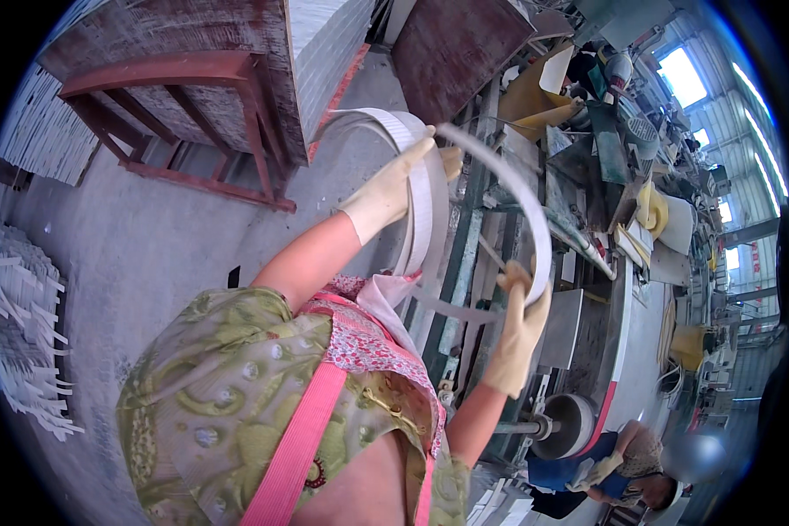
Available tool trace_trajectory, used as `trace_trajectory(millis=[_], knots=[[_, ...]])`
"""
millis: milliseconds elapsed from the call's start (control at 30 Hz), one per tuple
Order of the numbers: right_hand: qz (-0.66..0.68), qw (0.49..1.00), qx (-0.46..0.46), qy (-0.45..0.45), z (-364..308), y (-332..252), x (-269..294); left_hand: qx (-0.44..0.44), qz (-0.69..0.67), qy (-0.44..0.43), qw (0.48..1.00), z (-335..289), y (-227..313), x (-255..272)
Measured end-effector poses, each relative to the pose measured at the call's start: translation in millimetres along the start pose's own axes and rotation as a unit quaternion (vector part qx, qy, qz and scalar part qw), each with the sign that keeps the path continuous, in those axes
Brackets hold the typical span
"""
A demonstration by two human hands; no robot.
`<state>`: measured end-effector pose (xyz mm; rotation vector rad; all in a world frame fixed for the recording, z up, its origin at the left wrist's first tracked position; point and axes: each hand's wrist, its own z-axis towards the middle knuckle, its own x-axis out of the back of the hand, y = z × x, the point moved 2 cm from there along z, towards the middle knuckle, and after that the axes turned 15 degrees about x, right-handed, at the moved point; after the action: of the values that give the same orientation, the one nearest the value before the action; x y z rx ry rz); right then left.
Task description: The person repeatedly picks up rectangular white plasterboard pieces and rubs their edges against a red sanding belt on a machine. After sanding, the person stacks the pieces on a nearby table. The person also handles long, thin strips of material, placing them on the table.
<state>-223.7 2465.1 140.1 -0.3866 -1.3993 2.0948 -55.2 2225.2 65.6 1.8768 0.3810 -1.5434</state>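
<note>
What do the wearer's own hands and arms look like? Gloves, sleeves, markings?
The left hand and right hand wear plain, close-fitting cream gloves ending around the wrist. Forearms are bare. The left sleeve is loose green patterned fabric. No cables or clear markings are visible on the gloves.
</note>
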Motion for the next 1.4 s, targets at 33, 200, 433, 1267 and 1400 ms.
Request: trace_trajectory(millis=[33, 200, 433, 1267, 1400], knots=[[-0.053, 0.998, -0.024, -0.024, 21.7, -14.8, -15.4, 0.01, 0.013, 0.016, 1.0, -2.3, -2.1, 0.2], [-0.112, 0.989, -0.04, -0.092, 92.7, -34.4, -87.8, 0.037, 0.032, 0.012, 0.999, -5.0, -0.9, -0.4], [-0.35, 0.883, 0.212, -0.231, 104.8, 3.1, -164.5, 0.048, -0.019, -0.043, 0.998, 15.9, 13.9, -7.4], [-0.149, 0.968, 0.172, -0.11, 237.2, 5.4, -237.5, 0.0, 0.105, -0.172, 0.979, 173.5, 191.8, -137.1], [-0.181, 0.948, 0.251, -0.079, 263.7, 14.1, -235.9, 0.001, 0.106, -0.22, 0.97, 157.0, 203.4, -144.8]])
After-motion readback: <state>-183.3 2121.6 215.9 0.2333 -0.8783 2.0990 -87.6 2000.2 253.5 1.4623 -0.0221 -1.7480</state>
